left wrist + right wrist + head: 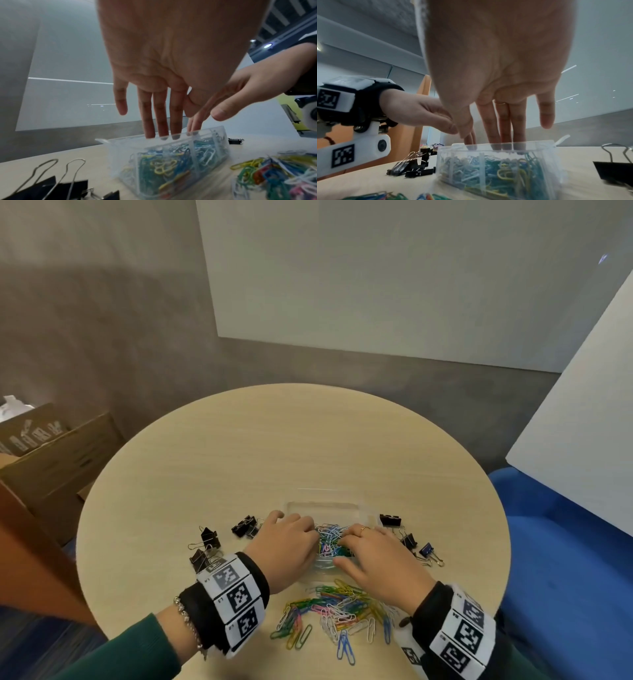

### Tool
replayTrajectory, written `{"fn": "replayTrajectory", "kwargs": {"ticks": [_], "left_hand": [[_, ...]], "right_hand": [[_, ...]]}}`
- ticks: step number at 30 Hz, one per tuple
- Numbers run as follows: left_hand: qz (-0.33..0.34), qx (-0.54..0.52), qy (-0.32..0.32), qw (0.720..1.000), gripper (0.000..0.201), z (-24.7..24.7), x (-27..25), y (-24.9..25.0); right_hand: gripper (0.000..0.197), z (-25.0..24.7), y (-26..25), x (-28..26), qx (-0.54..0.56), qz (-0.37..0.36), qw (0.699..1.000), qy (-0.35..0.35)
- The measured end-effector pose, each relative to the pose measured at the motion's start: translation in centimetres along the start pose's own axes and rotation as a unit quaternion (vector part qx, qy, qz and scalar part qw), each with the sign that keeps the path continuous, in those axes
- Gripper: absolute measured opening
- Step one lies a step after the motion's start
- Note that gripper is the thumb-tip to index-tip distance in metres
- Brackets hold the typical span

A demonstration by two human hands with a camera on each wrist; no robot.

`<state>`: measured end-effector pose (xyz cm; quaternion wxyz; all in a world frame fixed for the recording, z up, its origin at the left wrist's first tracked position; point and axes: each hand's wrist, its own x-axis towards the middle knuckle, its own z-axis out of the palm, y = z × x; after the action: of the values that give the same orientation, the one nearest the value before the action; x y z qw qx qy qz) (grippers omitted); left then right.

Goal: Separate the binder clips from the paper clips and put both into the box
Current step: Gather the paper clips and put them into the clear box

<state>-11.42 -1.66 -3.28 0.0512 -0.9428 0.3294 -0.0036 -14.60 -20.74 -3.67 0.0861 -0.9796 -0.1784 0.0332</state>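
- Fingers of the left hand (286, 542) and right hand (371, 556) hang straight and spread, tips dipped into the clear box (171, 159) mid-table, holding nothing.
- Paper clips (337, 616) lie partly in the box, partly heaped just before it; light, slippery wire, likely to tangle, so best scooped in bunches.
- Binder clips (205, 546) sit on either side; stiff and springy, easiest lifted by their wire handles.
- No brand or readable writing shows; the wristbands carry only square coded markers.
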Motion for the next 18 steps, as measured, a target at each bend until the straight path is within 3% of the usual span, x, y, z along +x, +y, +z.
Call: {"fn": "replayTrajectory", "kwargs": {"ticks": [1, 5, 8, 10, 14, 18], "left_hand": [[-0.004, 0.008, -0.013, 1.000, 0.067, 0.1, -0.1, 0.0], [-0.045, 0.035, -0.057, 0.997, 0.050, 0.3, -0.6, 0.0], [-0.043, 0.015, 0.021, 0.999, 0.060, -0.2, -1.3, -0.2], [-0.039, 0.004, 0.073, 0.997, 0.051, -0.5, -2.1, -0.4], [-0.025, -0.050, 0.111, 0.992, 0.032, -0.9, -4.4, -0.5], [-0.031, -0.132, 0.057, 0.989, 0.028, -0.9, -7.0, -0.3]], "right_hand": [[0.045, 0.0, -0.1, 0.0, -0.016, 0.004, 1.000, -0.004], [0.044, -0.2, 0.0, -0.7, -0.035, 0.021, 0.999, -0.026], [0.044, -0.8, 0.7, -1.6, 0.014, 0.020, 1.000, 0.018], [0.042, -1.1, 1.3, -2.4, 0.041, 0.017, 0.998, 0.050], [0.034, -1.0, 2.8, -4.5, 0.073, 0.033, 0.993, 0.082], [0.037, -0.5, 4.4, -6.6, 0.082, 0.101, 0.991, -0.020]]}}
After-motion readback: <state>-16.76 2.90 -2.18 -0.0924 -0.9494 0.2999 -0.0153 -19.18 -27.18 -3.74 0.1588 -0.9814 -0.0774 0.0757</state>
